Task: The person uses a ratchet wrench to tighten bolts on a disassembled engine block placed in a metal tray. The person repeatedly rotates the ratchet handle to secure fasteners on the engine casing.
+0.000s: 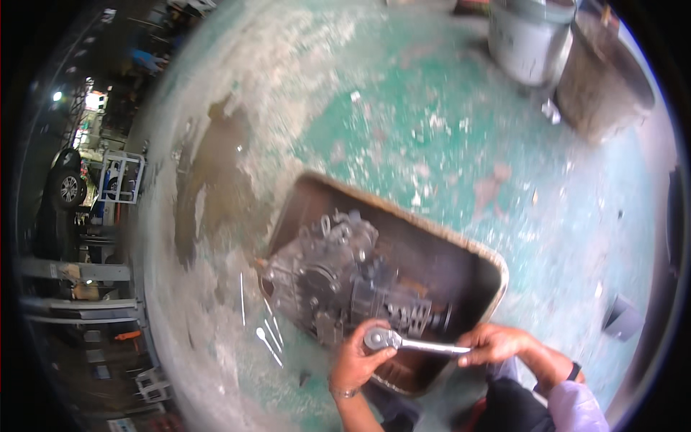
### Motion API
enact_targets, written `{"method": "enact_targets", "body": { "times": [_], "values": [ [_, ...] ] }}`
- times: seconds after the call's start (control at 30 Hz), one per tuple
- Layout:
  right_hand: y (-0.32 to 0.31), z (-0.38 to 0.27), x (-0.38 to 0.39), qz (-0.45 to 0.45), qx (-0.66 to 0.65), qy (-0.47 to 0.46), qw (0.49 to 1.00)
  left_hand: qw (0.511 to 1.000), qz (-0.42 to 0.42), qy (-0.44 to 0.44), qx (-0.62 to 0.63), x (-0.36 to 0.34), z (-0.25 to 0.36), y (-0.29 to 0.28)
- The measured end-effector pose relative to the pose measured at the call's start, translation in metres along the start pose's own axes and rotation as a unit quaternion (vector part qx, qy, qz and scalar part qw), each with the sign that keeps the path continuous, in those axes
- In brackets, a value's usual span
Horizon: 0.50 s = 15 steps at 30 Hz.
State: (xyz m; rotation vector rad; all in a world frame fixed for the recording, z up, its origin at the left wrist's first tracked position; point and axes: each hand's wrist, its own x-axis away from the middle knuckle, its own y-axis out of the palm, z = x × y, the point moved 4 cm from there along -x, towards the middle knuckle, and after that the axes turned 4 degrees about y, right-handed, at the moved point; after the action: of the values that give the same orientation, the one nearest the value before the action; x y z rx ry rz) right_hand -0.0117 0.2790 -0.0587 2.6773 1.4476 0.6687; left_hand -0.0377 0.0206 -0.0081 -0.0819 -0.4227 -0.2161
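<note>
Between my hands a chrome ratchet wrench (421, 346) lies nearly level over the near side of a metal pan. My left hand (354, 363) is closed around its round head, and my right hand (493, 343) grips the end of its handle. Just beyond, a grey metal gearbox-like assembly (317, 277) rests in the rusty rectangular pan (497, 277). The wrench head sits at the assembly's near edge; whether a socket is on a bolt there is hidden by my left hand.
Several slim metal tools (270, 335) lie on the floor left of the pan. A white bucket (530, 43) and a dirty brownish bin (604, 86) stand at the far right. A dark wet stain (216, 180) marks the green, worn floor. A wheel (70, 189) shows at far left.
</note>
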Motion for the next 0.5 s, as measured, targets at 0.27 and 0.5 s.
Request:
{"method": "enact_targets", "body": {
  "times": [0.27,0.5],
  "values": [
    [-0.026,-0.048,0.038,0.013,0.105,0.066,0.992,0.997,0.003,0.034,0.074,-0.001,0.028,0.029],
    [-0.016,-0.115,0.080,0.060,0.195,0.099,0.974,0.981,0.063,0.184,0.011,0.029,0.083,0.050]
  ]
}}
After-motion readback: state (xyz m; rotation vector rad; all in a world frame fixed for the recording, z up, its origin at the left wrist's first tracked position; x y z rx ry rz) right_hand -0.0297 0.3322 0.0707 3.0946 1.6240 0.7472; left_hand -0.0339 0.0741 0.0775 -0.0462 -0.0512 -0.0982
